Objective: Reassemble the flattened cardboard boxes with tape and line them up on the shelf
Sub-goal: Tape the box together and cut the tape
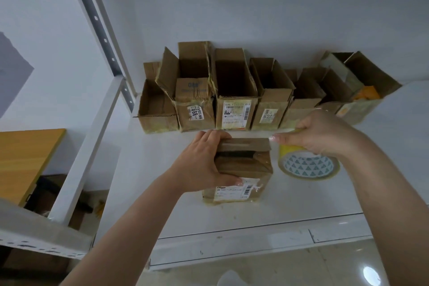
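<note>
A small cardboard box (246, 169) with a white barcode label stands on the white shelf (162, 181), its top flaps partly folded in. My left hand (199, 160) grips its left side, fingers over the top edge and thumb on the front. My right hand (320, 134) holds a roll of yellowish tape (308, 166) just right of the box, with one finger stretched toward the box's top right corner. A row of several open cardboard boxes (234, 95) lines the back of the shelf against the wall.
A white perforated shelf upright (97, 21) rises at the left. Beyond it stand a wooden board (25, 160) and dark items on the floor. The shelf's front edge (255, 246) runs below my arms, above a glossy tiled floor.
</note>
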`<move>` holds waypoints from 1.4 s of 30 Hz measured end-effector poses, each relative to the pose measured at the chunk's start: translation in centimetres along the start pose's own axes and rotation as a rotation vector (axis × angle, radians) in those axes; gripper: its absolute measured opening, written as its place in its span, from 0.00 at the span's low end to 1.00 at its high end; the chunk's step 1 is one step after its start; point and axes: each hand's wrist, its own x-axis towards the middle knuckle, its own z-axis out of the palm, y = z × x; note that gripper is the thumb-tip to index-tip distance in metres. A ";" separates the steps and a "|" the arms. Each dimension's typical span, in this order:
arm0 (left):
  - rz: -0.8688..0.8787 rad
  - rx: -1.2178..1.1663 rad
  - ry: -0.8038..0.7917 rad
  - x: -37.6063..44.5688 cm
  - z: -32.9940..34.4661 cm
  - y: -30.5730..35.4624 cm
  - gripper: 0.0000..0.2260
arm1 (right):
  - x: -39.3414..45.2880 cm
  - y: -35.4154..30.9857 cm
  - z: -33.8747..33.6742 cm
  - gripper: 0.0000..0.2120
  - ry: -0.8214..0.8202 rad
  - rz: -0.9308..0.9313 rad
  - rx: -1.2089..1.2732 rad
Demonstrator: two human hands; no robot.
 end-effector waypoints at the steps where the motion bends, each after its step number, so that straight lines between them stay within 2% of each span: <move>1: 0.001 -0.004 0.003 0.0 0.0 0.0 0.41 | 0.1 0.3 0.3 0.29 0.001 0.008 -0.001; 8: 0.010 -0.032 0.003 0.0 0.0 0.0 0.40 | 0.5 1.7 1.5 0.31 -0.013 0.009 0.053; 18: 0.006 -0.087 -0.005 -0.4 -0.2 0.7 0.37 | 1.0 1.0 2.6 0.31 -0.033 0.099 -0.163; 21: 0.006 0.104 0.014 -0.7 -0.6 1.2 0.45 | 0.8 0.1 2.6 0.31 -0.007 0.099 -0.274; 23: 0.072 0.259 0.064 -1.1 -0.8 1.9 0.53 | 0.7 -0.2 2.6 0.30 0.003 0.093 -0.298; 24: 0.129 0.298 0.083 -1.3 -0.7 2.4 0.52 | 0.7 -0.2 2.6 0.30 0.001 0.093 -0.297; 27: 0.289 0.315 0.116 -2.0 0.4 3.8 0.35 | 0.6 -0.1 2.6 0.31 0.000 0.096 -0.282; 29: 0.341 0.322 0.232 -2.2 1.5 4.0 0.22 | 0.6 0.1 2.8 0.31 0.003 0.099 -0.269; 31: 0.339 0.312 0.320 -2.0 2.1 3.8 0.18 | 0.6 0.3 3.0 0.31 -0.009 0.099 -0.238; 34: 0.336 0.294 0.317 -1.9 2.2 3.8 0.16 | 0.6 0.8 3.1 0.32 -0.034 0.096 -0.191; 37: 0.305 0.272 0.220 -1.9 1.6 3.8 0.18 | 0.5 1.2 3.0 0.32 -0.045 0.061 -0.138; 40: 0.183 0.245 0.065 -1.6 0.1 4.5 0.30 | 0.6 1.4 2.7 0.32 -0.073 0.030 -0.060; 42: 0.152 0.285 0.070 -0.9 -0.1 5.7 0.38 | 0.6 1.5 2.6 0.30 -0.095 0.029 0.034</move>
